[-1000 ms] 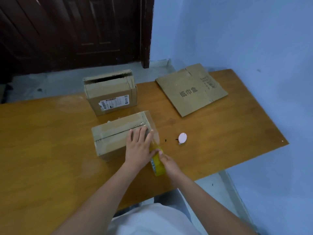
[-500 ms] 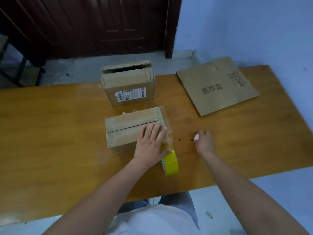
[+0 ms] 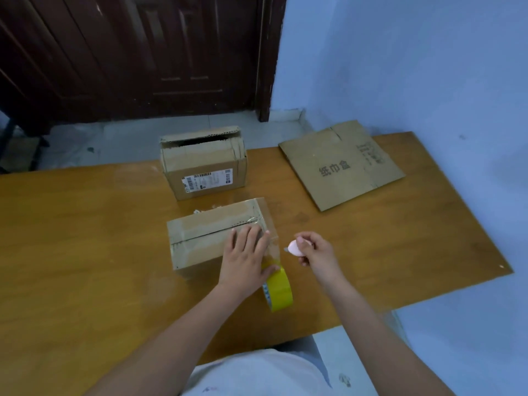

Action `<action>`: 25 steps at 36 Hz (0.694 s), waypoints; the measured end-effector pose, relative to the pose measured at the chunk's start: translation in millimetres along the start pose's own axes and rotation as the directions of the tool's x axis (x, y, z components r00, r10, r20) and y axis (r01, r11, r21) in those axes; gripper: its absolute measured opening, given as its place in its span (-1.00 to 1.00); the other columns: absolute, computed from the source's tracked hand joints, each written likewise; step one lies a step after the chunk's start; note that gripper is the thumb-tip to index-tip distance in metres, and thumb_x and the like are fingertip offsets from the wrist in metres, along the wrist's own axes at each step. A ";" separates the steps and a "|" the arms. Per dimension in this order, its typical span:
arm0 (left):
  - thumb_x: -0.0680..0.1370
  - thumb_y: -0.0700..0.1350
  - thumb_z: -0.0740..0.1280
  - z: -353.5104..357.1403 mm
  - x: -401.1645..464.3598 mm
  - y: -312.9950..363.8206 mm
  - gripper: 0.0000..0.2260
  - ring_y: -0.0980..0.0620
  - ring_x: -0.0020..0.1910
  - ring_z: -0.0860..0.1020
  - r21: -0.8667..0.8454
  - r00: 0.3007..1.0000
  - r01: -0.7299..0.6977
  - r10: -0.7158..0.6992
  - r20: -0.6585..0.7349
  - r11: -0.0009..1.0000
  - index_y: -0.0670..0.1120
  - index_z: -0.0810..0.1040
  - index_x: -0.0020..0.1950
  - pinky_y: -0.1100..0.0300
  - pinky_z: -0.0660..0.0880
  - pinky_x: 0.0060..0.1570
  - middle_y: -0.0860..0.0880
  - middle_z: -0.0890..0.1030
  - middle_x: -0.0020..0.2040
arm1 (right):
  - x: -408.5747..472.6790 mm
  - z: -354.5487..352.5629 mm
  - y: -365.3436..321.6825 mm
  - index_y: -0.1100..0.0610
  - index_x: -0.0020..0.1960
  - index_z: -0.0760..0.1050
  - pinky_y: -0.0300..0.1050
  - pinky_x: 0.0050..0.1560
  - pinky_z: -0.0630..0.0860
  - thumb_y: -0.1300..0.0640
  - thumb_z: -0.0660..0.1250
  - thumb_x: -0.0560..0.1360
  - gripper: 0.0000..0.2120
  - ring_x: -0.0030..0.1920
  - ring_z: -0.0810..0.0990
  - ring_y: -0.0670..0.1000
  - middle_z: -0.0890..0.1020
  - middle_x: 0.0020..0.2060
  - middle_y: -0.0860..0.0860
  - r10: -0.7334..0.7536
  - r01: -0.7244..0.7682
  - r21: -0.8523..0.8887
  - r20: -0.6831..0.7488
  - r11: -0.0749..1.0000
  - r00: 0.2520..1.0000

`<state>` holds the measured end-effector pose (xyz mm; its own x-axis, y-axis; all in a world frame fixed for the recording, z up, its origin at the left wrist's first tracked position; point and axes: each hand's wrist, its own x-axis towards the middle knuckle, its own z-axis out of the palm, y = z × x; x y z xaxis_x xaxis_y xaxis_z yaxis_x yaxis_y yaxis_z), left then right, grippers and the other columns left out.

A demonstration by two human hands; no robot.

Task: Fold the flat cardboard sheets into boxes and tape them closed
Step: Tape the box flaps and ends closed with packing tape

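Nearest me on the orange-brown wooden worktop (image 3: 85,281) I see the yellow roll of packing tape (image 3: 279,290) standing on edge by the near right corner of the taped brown cardboard box (image 3: 205,238), with a clear strip running from it up the box's right end. My left hand (image 3: 247,261) lies flat on the top of that box at its right end, grip wide, fingers straight and pressing the tape down, the thumb beside the roll. Just right of it my right hand (image 3: 314,252) hovers above the worktop, grip narrow, pinching a small pale pink oval cutter (image 3: 294,247) with its tip pointing towards the tape strip. Farther back stands a second brown cardboard box with a white shipping label (image 3: 204,170), its top flaps partly raised. To its right, well apart, lies a flat brown cardboard sheet with printed characters (image 3: 340,164), reaching over the worktop's far edge. Beyond are a dark wooden door (image 3: 137,52) and a pale blue wall (image 3: 400,61).
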<state>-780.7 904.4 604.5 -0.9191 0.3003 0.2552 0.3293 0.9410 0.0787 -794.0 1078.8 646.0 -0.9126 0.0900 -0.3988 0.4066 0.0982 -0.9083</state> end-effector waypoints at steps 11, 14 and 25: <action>0.32 0.32 0.40 -1.6 0.2 -0.3 -0.32 -0.16 0.27 0.33 -0.002 1.000 -0.018 0.018 -0.008 1.000 -0.12 0.51 0.25 -0.11 0.23 0.25 -0.14 0.51 0.23 | -11.8 18.2 7.0 0.19 0.16 0.50 -0.37 -0.24 0.45 0.20 0.41 0.46 -0.71 -0.23 0.50 -0.15 0.56 -0.16 -0.05 -0.021 0.031 -0.271 0.039 0.962 0.999; 0.32 0.32 0.39 -1.0 0.2 -0.5 -0.32 -0.16 0.28 0.32 0.002 1.000 -0.020 0.020 0.012 1.000 -0.12 0.51 0.27 -0.12 0.24 0.25 -0.14 0.50 0.24 | -10.6 23.8 6.6 0.18 0.11 0.52 -0.43 -0.26 0.41 0.13 0.44 0.44 -0.72 -0.20 0.51 -0.15 0.57 -0.14 -0.01 -0.052 0.058 -0.397 0.026 0.916 0.998; 0.35 0.34 0.35 0.7 -0.2 -0.4 -0.31 -0.17 0.29 0.31 0.016 0.999 -0.016 0.015 0.041 1.000 -0.11 0.50 0.30 -0.12 0.21 0.29 -0.14 0.49 0.25 | -7.6 25.3 4.8 0.17 0.09 0.54 -0.34 -0.28 0.34 0.03 0.43 0.43 -0.70 -0.12 0.52 -0.04 0.58 -0.15 -0.01 -0.047 0.060 -0.602 0.038 0.797 0.998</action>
<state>-780.7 904.0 603.8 -0.9219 0.3208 0.2170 0.3405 0.9384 0.0594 -786.1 1053.5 641.5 -0.9317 0.0476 -0.3600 0.2943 0.6799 -0.6717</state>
